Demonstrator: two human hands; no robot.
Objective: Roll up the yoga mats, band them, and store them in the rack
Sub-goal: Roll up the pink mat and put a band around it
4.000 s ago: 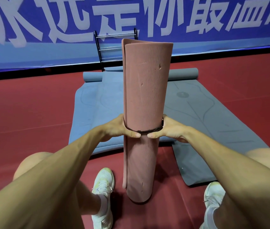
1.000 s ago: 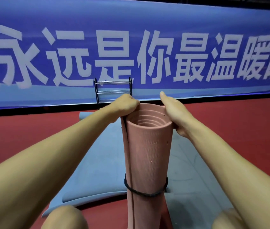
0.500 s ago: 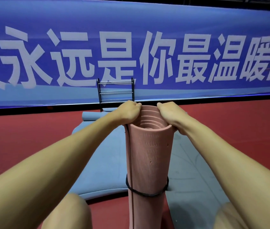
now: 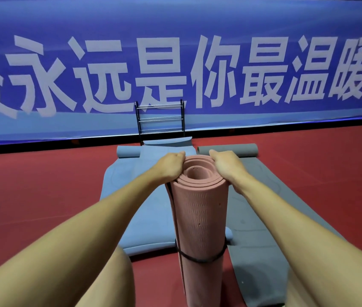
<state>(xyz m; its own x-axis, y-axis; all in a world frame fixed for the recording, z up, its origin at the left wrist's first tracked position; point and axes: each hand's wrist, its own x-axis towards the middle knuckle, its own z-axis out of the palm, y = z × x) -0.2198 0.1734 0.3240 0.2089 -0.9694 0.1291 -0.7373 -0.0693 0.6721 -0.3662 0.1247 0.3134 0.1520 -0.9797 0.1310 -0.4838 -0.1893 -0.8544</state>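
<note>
- Now the pink mat (image 4: pixel 200 218) stands upright on the red floor (image 4: pixel 42 185), a black band (image 4: pixel 200 259) around its lower part.
- It looks soft, light and squashy; hugging the middle seems the best hold.
- Left hand (image 4: pixel 171 167) and right hand (image 4: pixel 226 167) each grip the top rim, arms stretched forward.

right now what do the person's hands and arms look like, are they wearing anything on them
The left hand and right hand are bare: no gloves, rings, watch or wristbands can be seen. No sleeves show anywhere up to the frame's edge, and no markings are visible.
</note>
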